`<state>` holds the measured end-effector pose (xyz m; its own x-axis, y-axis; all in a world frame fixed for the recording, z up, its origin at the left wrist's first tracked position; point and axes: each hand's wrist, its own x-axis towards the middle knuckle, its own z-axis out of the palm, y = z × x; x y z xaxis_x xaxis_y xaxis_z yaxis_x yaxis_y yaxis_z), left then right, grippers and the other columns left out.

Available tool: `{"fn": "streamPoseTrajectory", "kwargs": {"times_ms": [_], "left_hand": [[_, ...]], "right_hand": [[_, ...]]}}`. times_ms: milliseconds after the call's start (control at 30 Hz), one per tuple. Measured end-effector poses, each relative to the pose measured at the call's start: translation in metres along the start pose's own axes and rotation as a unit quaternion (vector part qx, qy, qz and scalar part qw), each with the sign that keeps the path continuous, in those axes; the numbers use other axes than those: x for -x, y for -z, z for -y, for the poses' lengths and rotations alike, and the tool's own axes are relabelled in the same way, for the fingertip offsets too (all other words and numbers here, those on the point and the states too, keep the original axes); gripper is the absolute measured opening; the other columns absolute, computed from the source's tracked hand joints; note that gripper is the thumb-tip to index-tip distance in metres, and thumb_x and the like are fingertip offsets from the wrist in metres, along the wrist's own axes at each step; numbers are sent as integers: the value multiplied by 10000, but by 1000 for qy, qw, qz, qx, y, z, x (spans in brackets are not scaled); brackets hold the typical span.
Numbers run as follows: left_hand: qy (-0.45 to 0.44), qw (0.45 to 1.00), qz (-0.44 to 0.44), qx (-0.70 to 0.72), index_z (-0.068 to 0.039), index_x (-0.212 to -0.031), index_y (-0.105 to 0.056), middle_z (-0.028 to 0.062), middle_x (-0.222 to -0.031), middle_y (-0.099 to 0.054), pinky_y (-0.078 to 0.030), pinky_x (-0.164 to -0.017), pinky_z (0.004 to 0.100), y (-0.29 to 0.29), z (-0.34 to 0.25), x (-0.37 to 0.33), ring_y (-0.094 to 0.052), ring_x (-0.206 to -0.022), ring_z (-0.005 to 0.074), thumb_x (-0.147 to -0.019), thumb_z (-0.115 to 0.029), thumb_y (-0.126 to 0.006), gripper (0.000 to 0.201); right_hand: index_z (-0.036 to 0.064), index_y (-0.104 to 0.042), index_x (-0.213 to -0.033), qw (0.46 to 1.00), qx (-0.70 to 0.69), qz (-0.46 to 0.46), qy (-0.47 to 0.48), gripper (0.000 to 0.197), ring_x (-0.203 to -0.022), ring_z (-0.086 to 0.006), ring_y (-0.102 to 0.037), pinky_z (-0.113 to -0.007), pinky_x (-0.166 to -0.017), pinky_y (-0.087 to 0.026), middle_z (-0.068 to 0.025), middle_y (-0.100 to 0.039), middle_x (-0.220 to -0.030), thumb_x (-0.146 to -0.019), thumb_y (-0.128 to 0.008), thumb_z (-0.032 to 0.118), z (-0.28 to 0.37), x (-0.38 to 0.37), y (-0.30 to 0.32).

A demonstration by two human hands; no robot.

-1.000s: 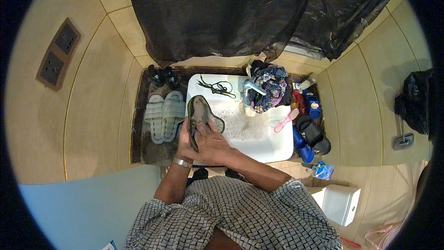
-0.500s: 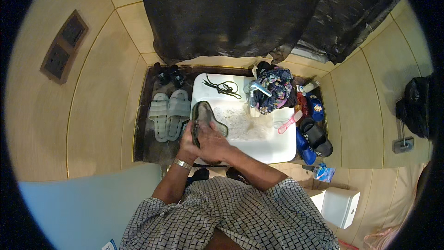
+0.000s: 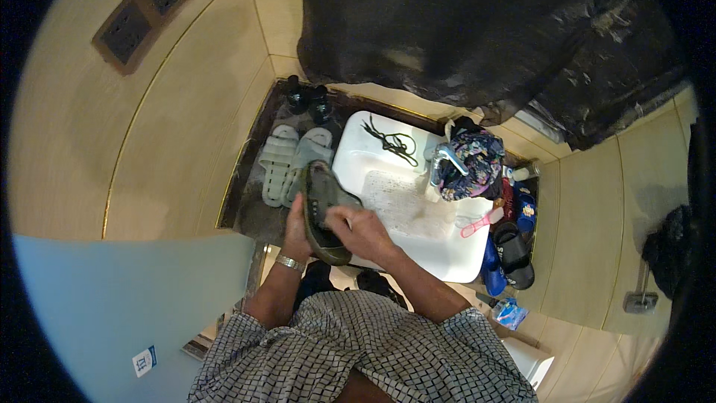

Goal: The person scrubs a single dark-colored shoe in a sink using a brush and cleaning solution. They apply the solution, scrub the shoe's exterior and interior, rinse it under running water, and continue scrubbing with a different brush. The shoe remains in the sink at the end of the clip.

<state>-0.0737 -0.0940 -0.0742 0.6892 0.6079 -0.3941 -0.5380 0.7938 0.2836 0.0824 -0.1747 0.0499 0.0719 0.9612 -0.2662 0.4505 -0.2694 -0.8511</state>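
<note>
A dark olive shoe, unlaced, with a row of eyelets showing, is tilted over the left front of a white sink. My left hand grips it from the left side. Curled over the shoe's opening is my right hand, its fingers closed against the edge or tongue; its fingertips are partly hidden and a little blurred. Dark shoelaces lie loose on the sink's back left ledge. Suds and specks of dirt cover the basin floor.
Grey slippers and small black shoes sit left of the sink. A patterned cloth bundle crowds the faucet. A pink brush rests at the right rim, beside black slides and a blue slipper.
The shoe has turned and come lower, closer to me. My right hand has drawn back from flat against it to curled fingers at its opening. The whole view has swung round.
</note>
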Motion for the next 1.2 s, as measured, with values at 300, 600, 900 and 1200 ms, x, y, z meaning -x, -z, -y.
{"fn": "streamPoseTrajectory", "kwargs": {"times_ms": [300, 600, 900, 1200], "left_hand": [[-115, 993, -26, 20, -69, -1418, -543, 138, -1335, -642, -505, -1054, 489, 16, -67, 78, -626, -1201, 314, -1085, -518, -379, 583], [-93, 981, -159, 64, -97, -1418, -530, 155, -1271, -659, -586, -824, 652, 76, -88, 103, -671, -1068, 399, -1036, -562, -476, 605], [-38, 994, -92, 40, -91, -1463, -521, 132, -1407, -618, -492, -1069, 529, 86, -119, 111, -614, -1238, 342, -1061, -521, -459, 591], [-33, 993, -93, 70, -91, -1471, -504, 144, -1407, -608, -499, -1011, 565, 80, -129, 111, -604, -1224, 371, -1062, -524, -451, 598]], "right_hand": [[50, -612, -1164, 835, -495, -53, -234, 371, -728, -156, -649, -319, -639, -546, -38, -677, -942, -1050, -587, 402, -66, -141, -106], [102, -623, -990, 581, -779, -154, -178, 427, -703, -215, -644, -393, -578, -519, -44, -676, -811, -1024, -584, 526, -139, -216, -158], [74, -596, -1248, 755, -630, -21, -180, 357, -794, -184, -688, -332, -645, -545, -68, -714, -987, -1061, -565, 376, -40, -206, -199], [-7, -572, -1171, 910, -133, -374, -119, 252, -862, -276, -688, -398, -763, -549, -152, -687, -996, -1010, -599, 184, -111, -205, -155]]}}
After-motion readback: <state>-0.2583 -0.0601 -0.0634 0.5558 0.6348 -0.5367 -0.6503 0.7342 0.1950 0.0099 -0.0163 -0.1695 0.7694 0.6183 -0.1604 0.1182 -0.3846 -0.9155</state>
